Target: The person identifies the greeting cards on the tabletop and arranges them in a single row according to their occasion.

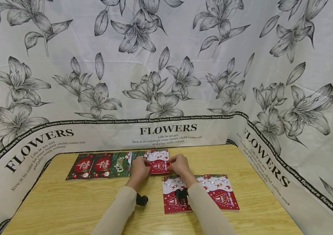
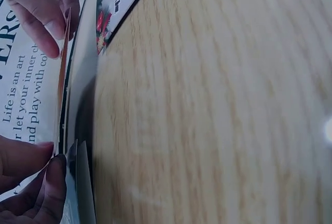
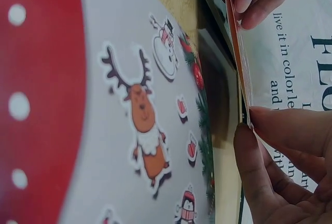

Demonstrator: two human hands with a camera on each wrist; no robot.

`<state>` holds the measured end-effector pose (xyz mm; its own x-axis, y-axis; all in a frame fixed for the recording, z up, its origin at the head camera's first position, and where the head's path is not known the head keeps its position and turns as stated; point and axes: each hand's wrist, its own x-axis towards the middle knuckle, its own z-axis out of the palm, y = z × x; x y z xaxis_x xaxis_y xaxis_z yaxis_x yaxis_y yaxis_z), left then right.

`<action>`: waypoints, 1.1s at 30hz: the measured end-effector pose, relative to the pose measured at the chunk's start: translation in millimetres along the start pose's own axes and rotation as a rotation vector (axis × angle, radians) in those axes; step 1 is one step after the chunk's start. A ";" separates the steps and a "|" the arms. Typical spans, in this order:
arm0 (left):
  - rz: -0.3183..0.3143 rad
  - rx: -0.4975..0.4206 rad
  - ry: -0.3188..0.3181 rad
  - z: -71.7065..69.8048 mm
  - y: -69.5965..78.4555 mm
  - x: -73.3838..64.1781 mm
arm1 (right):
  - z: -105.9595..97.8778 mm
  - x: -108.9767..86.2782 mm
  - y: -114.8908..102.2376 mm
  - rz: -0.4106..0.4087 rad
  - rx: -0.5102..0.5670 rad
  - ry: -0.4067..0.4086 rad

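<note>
On the counter (image 1: 66,205), a card row (image 1: 101,165) lies left of the held card (image 1: 158,167), other cards (image 1: 225,195) before and rightward; cloth (image 1: 119,81) hangs behind it.

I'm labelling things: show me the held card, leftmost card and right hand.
Held card (image 1: 159,167), head view, red lower part.
Leftmost card (image 1: 82,165), head view, red circle.
Right hand (image 1: 180,164), head view, back of hand.

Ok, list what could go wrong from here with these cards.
The held card could bend: the left grip and right grip pinch it at opposite edges, so an inward squeeze might buckle it. It may also end up overlapping the green card beside it, which the left grip partly hides in the head view. The right sleeve might nudge the nearer cards, which it crosses in that view.
</note>
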<state>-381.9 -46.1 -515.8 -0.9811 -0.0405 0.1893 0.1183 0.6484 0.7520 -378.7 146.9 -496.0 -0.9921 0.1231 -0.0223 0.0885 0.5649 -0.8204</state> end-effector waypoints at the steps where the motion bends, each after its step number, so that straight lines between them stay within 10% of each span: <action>1: 0.004 -0.006 0.003 0.9 -0.7 0.5 | 0.4 0.5 0.2 0.002 -0.008 0.001; 33: -0.019 -0.063 0.069 16.8 -6.0 -6.7 | 8.1 3.1 7.5 0.037 -0.048 -0.009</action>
<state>-378.6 -36.9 -532.3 -0.9706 -0.1066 0.2158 0.1108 0.5983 0.7936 -381.8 144.9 -506.9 -0.9889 0.1372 -0.0576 0.1291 0.5987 -0.7905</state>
